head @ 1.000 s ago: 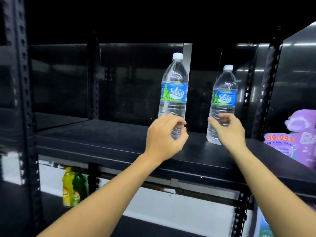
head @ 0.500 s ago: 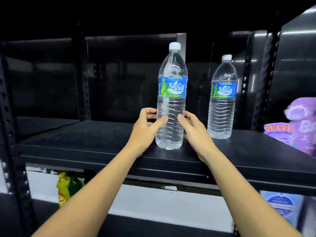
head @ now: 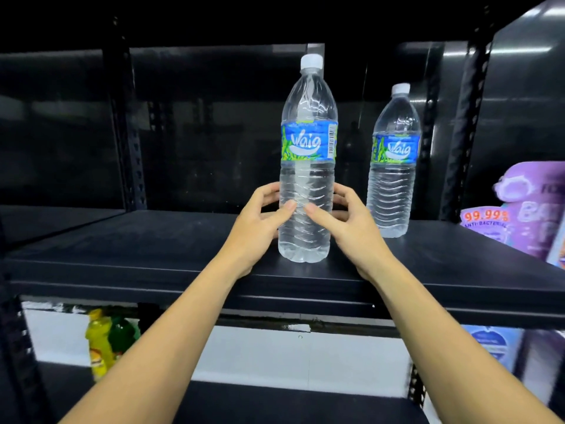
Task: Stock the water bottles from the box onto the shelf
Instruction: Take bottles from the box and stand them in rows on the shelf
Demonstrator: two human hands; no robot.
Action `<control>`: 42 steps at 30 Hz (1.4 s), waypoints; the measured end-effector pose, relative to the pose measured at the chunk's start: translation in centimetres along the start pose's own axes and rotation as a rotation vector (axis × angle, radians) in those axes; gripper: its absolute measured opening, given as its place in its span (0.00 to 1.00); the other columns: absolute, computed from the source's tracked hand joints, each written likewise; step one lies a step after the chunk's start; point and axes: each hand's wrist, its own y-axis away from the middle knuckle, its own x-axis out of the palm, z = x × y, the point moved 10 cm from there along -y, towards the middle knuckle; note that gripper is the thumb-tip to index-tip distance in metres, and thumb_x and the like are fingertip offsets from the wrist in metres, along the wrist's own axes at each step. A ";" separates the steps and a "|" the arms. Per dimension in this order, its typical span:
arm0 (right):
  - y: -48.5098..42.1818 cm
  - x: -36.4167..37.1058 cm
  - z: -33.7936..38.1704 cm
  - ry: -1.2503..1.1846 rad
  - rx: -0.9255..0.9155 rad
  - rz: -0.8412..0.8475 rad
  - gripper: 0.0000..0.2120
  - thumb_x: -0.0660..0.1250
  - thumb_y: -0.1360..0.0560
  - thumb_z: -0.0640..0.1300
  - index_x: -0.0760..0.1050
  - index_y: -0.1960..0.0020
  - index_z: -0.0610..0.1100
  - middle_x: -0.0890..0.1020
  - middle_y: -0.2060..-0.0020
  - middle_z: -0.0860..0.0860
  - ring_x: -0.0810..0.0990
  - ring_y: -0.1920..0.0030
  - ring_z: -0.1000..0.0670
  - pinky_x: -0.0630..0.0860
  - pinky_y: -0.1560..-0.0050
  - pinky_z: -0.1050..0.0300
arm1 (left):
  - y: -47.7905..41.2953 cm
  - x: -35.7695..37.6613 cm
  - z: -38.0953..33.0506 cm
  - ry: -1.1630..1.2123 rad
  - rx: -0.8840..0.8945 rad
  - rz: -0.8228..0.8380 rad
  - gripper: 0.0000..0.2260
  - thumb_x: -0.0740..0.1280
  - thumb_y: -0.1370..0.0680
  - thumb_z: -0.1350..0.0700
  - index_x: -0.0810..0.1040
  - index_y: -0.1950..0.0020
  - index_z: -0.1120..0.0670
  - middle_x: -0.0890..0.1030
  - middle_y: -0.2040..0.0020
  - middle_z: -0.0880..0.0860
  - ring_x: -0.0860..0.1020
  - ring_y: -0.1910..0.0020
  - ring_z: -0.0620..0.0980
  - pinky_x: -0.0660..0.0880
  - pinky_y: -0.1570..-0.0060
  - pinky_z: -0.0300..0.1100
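Note:
A clear water bottle [head: 307, 166] with a blue label and white cap stands upright near the front of the black shelf [head: 153, 252]. My left hand [head: 260, 224] holds its lower left side, thumb on the front and fingers curled behind. My right hand [head: 348, 228] holds its lower right side the same way. A second, matching water bottle [head: 394, 166] stands upright further back and to the right, apart from both hands. The box is not in view.
Purple anti-bacterial refill packs [head: 526, 215] sit at the shelf's right end. Black perforated uprights [head: 128, 133] frame the bay. On the shelf below, yellow and green bottles [head: 107, 341] stand at the left and blue packs [head: 489, 347] at the right.
A second ago each hand was on a separate bottle. My right hand left the right bottle and joined the left hand on the nearer bottle, which has come forward and now shows its barcode.

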 end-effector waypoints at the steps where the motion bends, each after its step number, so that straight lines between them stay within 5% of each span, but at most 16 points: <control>1: 0.1 0.2 0.0 -0.001 -0.006 0.016 0.38 0.79 0.34 0.62 0.70 0.28 0.56 0.79 0.36 0.58 0.83 0.41 0.54 0.80 0.38 0.50 | 0.0 0.0 -0.1 -0.024 0.018 0.002 0.21 0.70 0.19 0.52 0.72 0.28 0.44 0.79 0.34 0.46 0.84 0.42 0.45 0.82 0.43 0.48; 4: 0.3 0.6 0.0 0.005 -0.006 0.063 0.38 0.79 0.30 0.56 0.65 0.26 0.55 0.82 0.39 0.57 0.84 0.45 0.58 0.81 0.42 0.55 | -0.1 0.0 0.0 -0.052 0.037 0.020 0.24 0.71 0.20 0.51 0.69 0.25 0.39 0.80 0.34 0.45 0.84 0.42 0.47 0.80 0.39 0.54; 12: 0.3 0.7 0.0 0.007 -0.015 0.071 0.44 0.77 0.36 0.63 0.64 0.25 0.56 0.83 0.38 0.53 0.85 0.42 0.55 0.80 0.37 0.48 | -0.2 0.0 0.2 -0.069 0.042 0.035 0.22 0.72 0.20 0.52 0.71 0.29 0.34 0.82 0.38 0.44 0.85 0.44 0.48 0.80 0.39 0.57; 18: 0.5 0.3 -0.1 0.011 -0.003 0.107 0.35 0.76 0.26 0.53 0.63 0.24 0.56 0.82 0.37 0.53 0.84 0.41 0.54 0.80 0.36 0.48 | -0.2 0.2 0.1 -0.121 0.025 0.046 0.25 0.73 0.21 0.48 0.70 0.26 0.39 0.83 0.40 0.44 0.85 0.45 0.48 0.81 0.40 0.56; 27: 2.4 -3.4 1.6 0.102 -0.012 0.161 0.29 0.72 0.22 0.50 0.64 0.26 0.61 0.80 0.38 0.58 0.84 0.43 0.58 0.79 0.45 0.63 | 0.8 3.9 -1.1 -0.117 -0.015 0.100 0.22 0.74 0.22 0.49 0.73 0.30 0.38 0.82 0.41 0.50 0.85 0.46 0.48 0.82 0.43 0.53; 31: 3.6 -6.9 1.9 0.160 -0.004 0.129 0.24 0.72 0.22 0.53 0.66 0.32 0.66 0.81 0.42 0.64 0.82 0.44 0.63 0.78 0.42 0.63 | 1.0 7.0 -1.3 -0.168 -0.044 0.131 0.30 0.75 0.29 0.38 0.71 0.29 0.36 0.80 0.38 0.49 0.84 0.43 0.50 0.82 0.42 0.55; 36: 4.8 -11.8 1.8 0.238 0.007 0.056 0.33 0.74 0.27 0.61 0.67 0.26 0.60 0.81 0.38 0.61 0.81 0.37 0.56 0.77 0.33 0.47 | 1.3 11.6 -1.8 -0.181 -0.031 0.148 0.24 0.75 0.25 0.42 0.71 0.32 0.36 0.81 0.41 0.46 0.84 0.44 0.47 0.81 0.40 0.54; 42: 6.1 -15.5 1.7 0.225 0.048 0.011 0.47 0.83 0.36 0.54 0.62 0.23 0.58 0.81 0.39 0.60 0.82 0.39 0.59 0.78 0.34 0.50 | 1.7 15.8 -2.5 -0.176 -0.041 0.161 0.28 0.75 0.27 0.40 0.72 0.29 0.42 0.81 0.41 0.47 0.85 0.46 0.48 0.82 0.43 0.55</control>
